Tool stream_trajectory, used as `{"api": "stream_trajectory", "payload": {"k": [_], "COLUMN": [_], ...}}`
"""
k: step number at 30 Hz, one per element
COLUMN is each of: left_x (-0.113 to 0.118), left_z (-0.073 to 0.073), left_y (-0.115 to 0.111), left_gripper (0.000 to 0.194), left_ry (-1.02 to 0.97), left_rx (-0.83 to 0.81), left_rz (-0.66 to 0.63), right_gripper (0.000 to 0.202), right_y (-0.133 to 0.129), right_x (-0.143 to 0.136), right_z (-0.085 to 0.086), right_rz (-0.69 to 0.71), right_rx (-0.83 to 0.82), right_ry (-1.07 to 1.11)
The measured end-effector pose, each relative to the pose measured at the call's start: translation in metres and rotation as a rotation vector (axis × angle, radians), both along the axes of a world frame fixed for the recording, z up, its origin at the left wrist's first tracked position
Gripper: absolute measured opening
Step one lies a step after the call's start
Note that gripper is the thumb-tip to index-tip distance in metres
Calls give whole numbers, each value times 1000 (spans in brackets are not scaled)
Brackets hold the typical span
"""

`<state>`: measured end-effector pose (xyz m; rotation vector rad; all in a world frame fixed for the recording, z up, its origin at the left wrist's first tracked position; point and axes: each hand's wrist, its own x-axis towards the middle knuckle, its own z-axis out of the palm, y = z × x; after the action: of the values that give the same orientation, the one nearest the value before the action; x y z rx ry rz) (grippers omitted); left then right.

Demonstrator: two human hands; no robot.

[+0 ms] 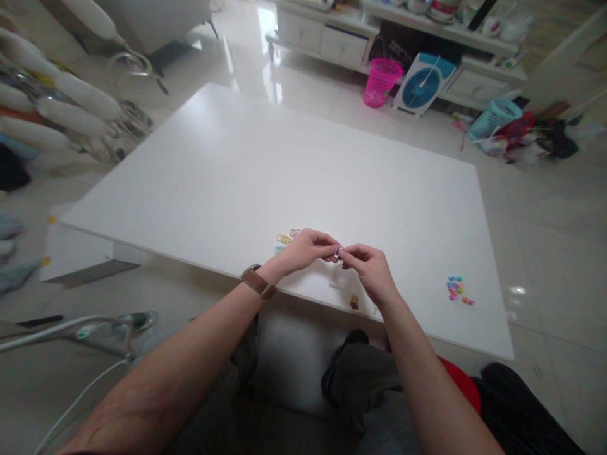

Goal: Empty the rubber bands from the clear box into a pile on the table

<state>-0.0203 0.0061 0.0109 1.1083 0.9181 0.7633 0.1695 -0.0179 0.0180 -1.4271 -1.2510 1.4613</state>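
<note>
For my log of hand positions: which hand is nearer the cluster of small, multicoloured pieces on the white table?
Right: the right hand is to the cluster's left in the picture, apart from it; the left hand is farther left.

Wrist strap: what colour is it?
Brown; the strap shows best in the head view.
</note>
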Motion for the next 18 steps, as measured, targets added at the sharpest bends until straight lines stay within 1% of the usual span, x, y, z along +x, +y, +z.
{"api": "stream_trajectory", "payload": {"k": [3, 6, 8, 10, 13, 16, 17, 18], "left_x": [0, 1, 2, 0, -14, -37, -43, -47], "left_z": [-2, -2, 0, 4, 10, 13, 12, 11], "left_y": [0, -1, -1, 1, 10, 21, 23, 23], "left_gripper": [18, 18, 16, 15, 15, 16, 17, 17], "left_ry": [-19, -27, -9, 45, 177, 364, 445, 534], "left_rx": [-15, -16, 1, 34, 125, 219, 239, 262], "left_rz": [-8, -46, -58, -43, 52, 251, 269, 242], "right_gripper": [41, 39, 38, 37, 35, 33, 33, 33], "right_y": [-1, -2, -2, -2, 0, 1, 1, 1], "right_x": [1, 1, 0, 0, 1, 3, 4, 4], "right_z": [-1, 0, 0, 1, 1, 1, 1, 1], "right_rz": [3, 5, 9, -3, -57, -101, -104, -103], "right_rx": [-6, -14, -22, -19, 21, 47, 48, 47], "right_ry": [-6, -8, -12, -21, -37, -46, -47, -47]}}
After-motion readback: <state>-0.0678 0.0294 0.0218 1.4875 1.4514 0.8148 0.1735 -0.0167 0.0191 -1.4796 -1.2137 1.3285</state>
